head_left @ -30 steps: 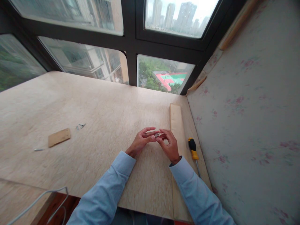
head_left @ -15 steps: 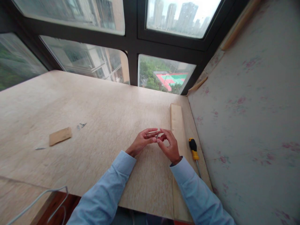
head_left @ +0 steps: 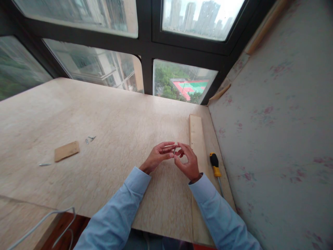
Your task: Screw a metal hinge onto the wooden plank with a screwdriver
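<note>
Landmark: long wooden board (head_left: pixel 197 133). Both your forearms reach in from the near edge of the table (head_left: pixel 109 114), sleeves down to the wrists, converging. Your left hand (head_left: pixel 158 156) is left of the board, angled inward, fingers extended and slightly curved, thumb pointing toward your other hand. Your right hand (head_left: pixel 187 161) is at the board's left edge, wrist bent inward, index arched, thumb below, with the forearm crossing over the board's near part. Between your fingertips, just left of the board, is a small metal piece (head_left: pixel 174 150), tilted near upright. Right grip: thumb and fingers pinching the piece. Left grip: fingertips at the piece, can't tell if they clamp it. Screwdriver (head_left: pixel 214 165) lies right of the board, handle away from you. Well left of the board: small wooden block (head_left: pixel 67 151), loose screws (head_left: pixel 90 139) beyond it, single screw (head_left: pixel 45 164) on its left.
</note>
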Action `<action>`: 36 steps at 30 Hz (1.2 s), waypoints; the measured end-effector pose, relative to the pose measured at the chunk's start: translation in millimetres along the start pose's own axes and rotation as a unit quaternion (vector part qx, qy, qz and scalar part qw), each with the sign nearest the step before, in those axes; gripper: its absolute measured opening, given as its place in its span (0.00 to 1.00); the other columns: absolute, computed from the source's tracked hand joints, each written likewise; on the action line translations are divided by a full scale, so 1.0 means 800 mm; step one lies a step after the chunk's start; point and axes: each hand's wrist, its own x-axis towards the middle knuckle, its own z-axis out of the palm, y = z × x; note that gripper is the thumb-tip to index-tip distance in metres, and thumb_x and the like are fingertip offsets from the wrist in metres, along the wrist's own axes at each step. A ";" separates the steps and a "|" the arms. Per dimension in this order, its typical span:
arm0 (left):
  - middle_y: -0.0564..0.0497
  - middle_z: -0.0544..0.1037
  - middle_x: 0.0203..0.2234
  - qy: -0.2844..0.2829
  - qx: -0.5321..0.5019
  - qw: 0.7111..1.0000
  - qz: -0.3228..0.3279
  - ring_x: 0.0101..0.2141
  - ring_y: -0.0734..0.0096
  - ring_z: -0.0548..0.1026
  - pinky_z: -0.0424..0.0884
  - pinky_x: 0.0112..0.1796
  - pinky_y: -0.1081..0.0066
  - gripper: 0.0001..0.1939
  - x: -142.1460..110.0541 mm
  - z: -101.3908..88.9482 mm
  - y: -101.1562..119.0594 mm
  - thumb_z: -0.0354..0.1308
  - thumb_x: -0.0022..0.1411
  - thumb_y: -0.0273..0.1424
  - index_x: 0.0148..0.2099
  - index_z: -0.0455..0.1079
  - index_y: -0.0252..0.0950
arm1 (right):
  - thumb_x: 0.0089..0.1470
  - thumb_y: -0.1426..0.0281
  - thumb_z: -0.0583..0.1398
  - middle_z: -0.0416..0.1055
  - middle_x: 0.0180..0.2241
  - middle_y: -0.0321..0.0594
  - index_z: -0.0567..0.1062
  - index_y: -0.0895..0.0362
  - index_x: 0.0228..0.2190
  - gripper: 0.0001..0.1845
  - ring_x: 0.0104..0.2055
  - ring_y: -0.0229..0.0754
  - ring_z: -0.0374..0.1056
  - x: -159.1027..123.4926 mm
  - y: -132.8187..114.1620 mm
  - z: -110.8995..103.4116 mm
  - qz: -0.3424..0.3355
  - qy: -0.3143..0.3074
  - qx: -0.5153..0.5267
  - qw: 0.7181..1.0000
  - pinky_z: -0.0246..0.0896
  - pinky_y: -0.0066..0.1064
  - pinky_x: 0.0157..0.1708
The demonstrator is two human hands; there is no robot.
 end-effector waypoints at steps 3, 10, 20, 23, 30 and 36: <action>0.39 0.77 0.51 -0.010 -0.004 1.000 0.000 0.46 0.56 0.79 0.70 0.50 0.59 0.27 0.000 -0.001 -0.001 0.72 0.48 0.28 0.51 0.72 0.36 | 0.52 0.76 0.60 0.70 0.45 0.46 0.66 0.52 0.57 0.30 0.31 0.38 0.69 0.000 0.000 0.002 -0.009 0.003 0.002 1.000 0.71 0.33 0.29; 0.39 0.78 0.48 0.013 -0.010 1.000 -0.007 0.43 0.56 0.80 0.70 0.49 0.58 0.27 -0.001 0.005 0.002 0.73 0.47 0.30 0.50 0.71 0.35 | 0.51 0.76 0.60 0.71 0.46 0.48 0.65 0.52 0.59 0.33 0.34 0.40 0.70 -0.004 0.005 0.004 -0.026 -0.015 -0.023 0.999 0.72 0.34 0.30; 0.38 0.78 0.48 0.028 -0.005 0.999 -0.027 0.43 0.55 0.80 0.72 0.47 0.58 0.29 -0.002 0.004 0.003 0.73 0.46 0.30 0.51 0.70 0.35 | 0.52 0.75 0.61 0.72 0.46 0.50 0.63 0.52 0.60 0.34 0.41 0.47 0.73 -0.004 0.006 0.002 -0.054 -0.029 -0.065 0.996 0.75 0.39 0.35; 0.37 0.78 0.48 0.029 -0.006 0.999 -0.037 0.43 0.54 0.80 0.73 0.45 0.60 0.30 -0.002 0.003 0.005 0.73 0.46 0.31 0.52 0.70 0.35 | 0.51 0.76 0.61 0.71 0.46 0.50 0.63 0.53 0.60 0.35 0.41 0.47 0.73 -0.004 0.006 0.002 -0.052 -0.032 -0.065 0.996 0.75 0.39 0.36; 0.36 0.78 0.46 0.031 -0.018 0.998 -0.045 0.42 0.53 0.80 0.74 0.43 0.60 0.31 -0.003 0.002 0.008 0.73 0.45 0.30 0.52 0.69 0.33 | 0.50 0.77 0.60 0.71 0.46 0.49 0.63 0.52 0.60 0.35 0.38 0.44 0.72 -0.002 0.002 0.001 -0.052 -0.036 -0.040 0.997 0.74 0.36 0.33; 0.38 0.80 0.42 0.045 0.010 0.998 -0.052 0.40 0.56 0.81 0.74 0.41 0.61 0.32 -0.002 0.002 0.008 0.74 0.45 0.31 0.53 0.69 0.32 | 0.50 0.78 0.59 0.70 0.45 0.48 0.62 0.52 0.60 0.35 0.42 0.45 0.71 0.000 0.000 0.001 -0.053 -0.064 -0.025 0.996 0.74 0.35 0.34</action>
